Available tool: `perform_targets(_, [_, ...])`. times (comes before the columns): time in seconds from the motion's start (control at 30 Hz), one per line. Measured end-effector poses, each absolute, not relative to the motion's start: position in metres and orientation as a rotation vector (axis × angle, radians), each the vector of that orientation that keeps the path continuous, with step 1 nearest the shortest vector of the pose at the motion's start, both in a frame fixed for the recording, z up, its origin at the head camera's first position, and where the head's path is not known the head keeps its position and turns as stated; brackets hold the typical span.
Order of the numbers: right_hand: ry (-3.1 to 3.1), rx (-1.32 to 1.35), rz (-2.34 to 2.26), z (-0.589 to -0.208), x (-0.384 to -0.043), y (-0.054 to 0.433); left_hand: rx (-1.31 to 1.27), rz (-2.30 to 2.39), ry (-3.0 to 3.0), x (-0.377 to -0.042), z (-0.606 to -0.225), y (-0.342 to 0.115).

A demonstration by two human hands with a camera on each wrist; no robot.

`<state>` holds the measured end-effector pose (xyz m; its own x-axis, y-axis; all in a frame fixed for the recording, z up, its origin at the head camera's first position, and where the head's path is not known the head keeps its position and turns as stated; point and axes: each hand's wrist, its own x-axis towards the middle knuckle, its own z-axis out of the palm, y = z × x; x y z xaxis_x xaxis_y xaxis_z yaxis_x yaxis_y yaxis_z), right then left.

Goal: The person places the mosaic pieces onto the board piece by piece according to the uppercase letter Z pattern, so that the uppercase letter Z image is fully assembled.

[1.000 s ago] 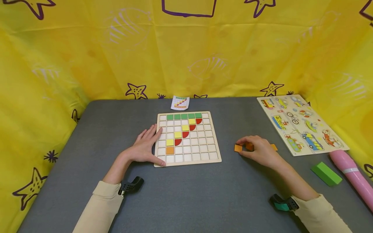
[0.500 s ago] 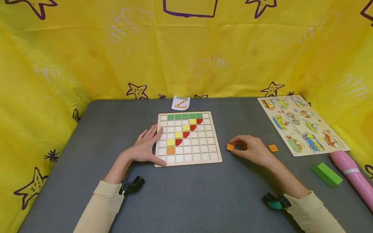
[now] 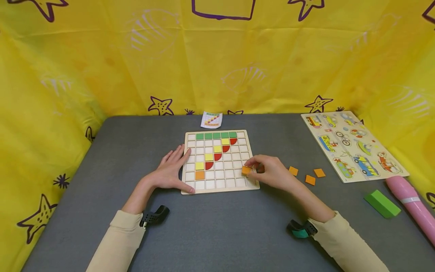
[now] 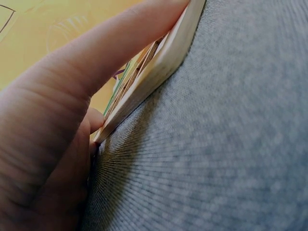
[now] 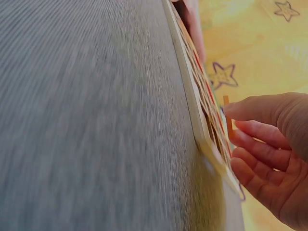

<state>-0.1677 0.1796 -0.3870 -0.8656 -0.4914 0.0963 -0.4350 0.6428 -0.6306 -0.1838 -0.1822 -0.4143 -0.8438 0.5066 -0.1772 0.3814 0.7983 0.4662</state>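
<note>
My left hand (image 3: 170, 170) rests on the left edge of a wooden grid board (image 3: 221, 191), fingers spread and thumb (image 4: 120, 43) over the near corner. Over the board's right side, my right hand (image 3: 270, 173) pinches an orange square tile (image 3: 246, 170) between thumb and fingers. From the right wrist view that tile (image 5: 229, 118) is edge-on, just above the grid. On the board lie a far row of green tiles (image 3: 216, 135), a diagonal of yellow squares (image 3: 218, 149) with red quarter-circles (image 3: 217, 156) beside them, and one orange tile (image 3: 199, 175) at lower left.
Three loose orange tiles (image 3: 310, 180) lie right of the board. A small pattern card (image 3: 212, 120) sits behind it. Farther right are a picture puzzle board (image 3: 344, 151), a green block (image 3: 382, 204) and a pink cylindrical object (image 3: 408, 196). Yellow cloth (image 3: 210, 56) surrounds the table.
My right hand has carried the orange tile leftward from the table to over the board's right side. Loose orange tiles it had covered now show. My left hand stays in place.
</note>
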Motion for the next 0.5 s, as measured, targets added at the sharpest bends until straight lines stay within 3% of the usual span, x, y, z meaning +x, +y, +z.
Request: perform_targets(0.5, [2.681, -0.959, -1.041, -0.393, -0.173, 0.127, 0.714, 0.632, 2.696, -0.183, -0.412, -0.183])
